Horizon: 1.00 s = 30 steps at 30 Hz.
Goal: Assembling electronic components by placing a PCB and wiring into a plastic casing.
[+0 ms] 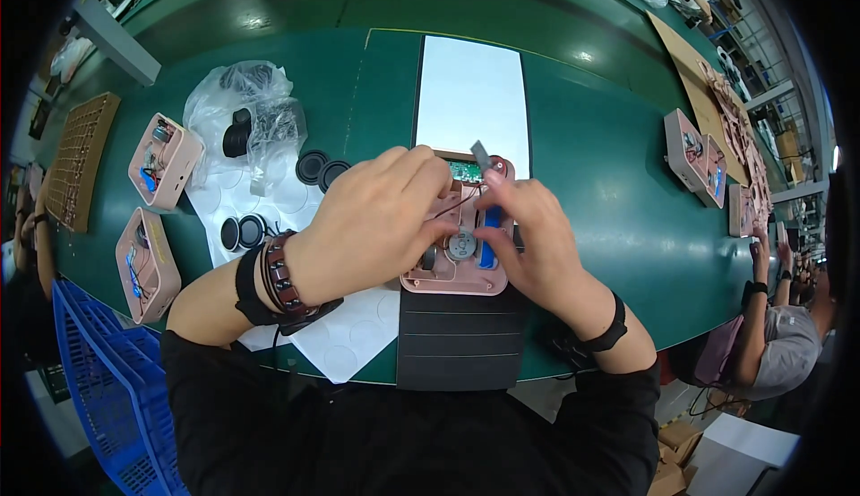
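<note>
An open pink plastic casing [457, 283] lies in front of me. Inside it are a green circuit board [466, 172], a blue battery-like block [489, 243], a round silver part [461, 245] and thin dark wires [459, 202]. My left hand [385, 205] reaches over the casing's left side with curled fingers, the thumb near the wires; what it grips is hidden. From the right, my right hand [537, 241] pinches a small flat grey piece [482, 155] above the board's right end, its thumb low by the blue block.
Two similar pink casings [164, 163] stand at left, beside a plastic bag [255, 106] and round black parts [313, 167] on white sheets. A blue crate [112, 388] is at lower left. More casings [694, 157] and a co-worker [779, 344] are at right.
</note>
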Motion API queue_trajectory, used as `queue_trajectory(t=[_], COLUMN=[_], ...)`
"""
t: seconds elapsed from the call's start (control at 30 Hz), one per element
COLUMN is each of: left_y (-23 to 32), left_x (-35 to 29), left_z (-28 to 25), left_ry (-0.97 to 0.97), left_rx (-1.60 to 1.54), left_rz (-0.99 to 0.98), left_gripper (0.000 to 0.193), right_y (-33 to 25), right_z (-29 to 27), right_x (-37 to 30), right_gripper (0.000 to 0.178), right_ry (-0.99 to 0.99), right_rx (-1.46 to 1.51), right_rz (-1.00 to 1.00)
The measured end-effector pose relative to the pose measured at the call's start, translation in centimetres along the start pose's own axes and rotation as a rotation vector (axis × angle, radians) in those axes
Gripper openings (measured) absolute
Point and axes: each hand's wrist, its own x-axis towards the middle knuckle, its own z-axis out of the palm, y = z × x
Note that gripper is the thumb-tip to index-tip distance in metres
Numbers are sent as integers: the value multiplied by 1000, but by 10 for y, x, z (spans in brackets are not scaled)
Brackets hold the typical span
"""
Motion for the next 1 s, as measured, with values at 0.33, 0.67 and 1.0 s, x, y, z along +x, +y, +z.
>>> queue_trajectory(t=[0.33, 0.67, 1.0], left_y=[-4, -12, -9], left_x=[-4, -1, -4], left_z=[7, -4, 12], left_ry=[-13, 34, 1], left_rx=[-199, -12, -16], left_rz=[-39, -61, 82], left_gripper=[27, 28, 20], right_y=[5, 6, 8], right_z=[6, -1, 14], right_x=[13, 10, 8], right_gripper=[80, 80, 73], right_ry=[-71, -74, -6], right_rx=[-8, 105, 46], right_rz=[-46, 106, 10])
